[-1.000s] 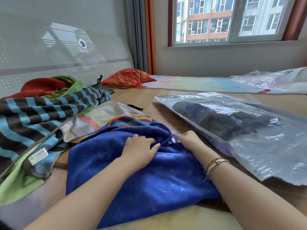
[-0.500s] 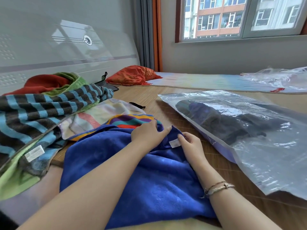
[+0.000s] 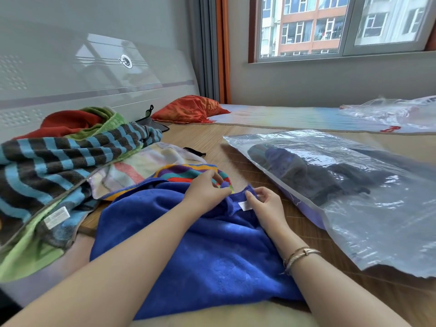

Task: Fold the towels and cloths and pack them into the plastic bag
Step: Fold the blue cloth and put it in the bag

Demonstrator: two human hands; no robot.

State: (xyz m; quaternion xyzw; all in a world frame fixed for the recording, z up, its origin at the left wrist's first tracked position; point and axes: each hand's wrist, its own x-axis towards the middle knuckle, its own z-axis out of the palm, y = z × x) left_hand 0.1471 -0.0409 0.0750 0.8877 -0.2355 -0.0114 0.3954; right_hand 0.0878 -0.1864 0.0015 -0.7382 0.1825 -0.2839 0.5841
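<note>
While both hands, left hand (image 3: 207,192) and right hand (image 3: 266,206), pinch the far edge of the blue towel (image 3: 200,244) on the bed, folding has barely begun. Plastic bag (image 3: 354,197) alongside holds what looks like dark folded cloth; striped towel (image 3: 59,161) and others wait unfolded.

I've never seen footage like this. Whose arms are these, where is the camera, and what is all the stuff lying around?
No machine here: a person wears a camera on the head, looking down at their own arms. The left hand and the right hand, which wears a bracelet, each pinch the far edge of a blue towel near its white tag. To the left lies a heap of cloths, with a striped towel on top. To the right lies a clear plastic bag with dark cloth already inside. All rests on a woven mat in a bedroom.
</note>
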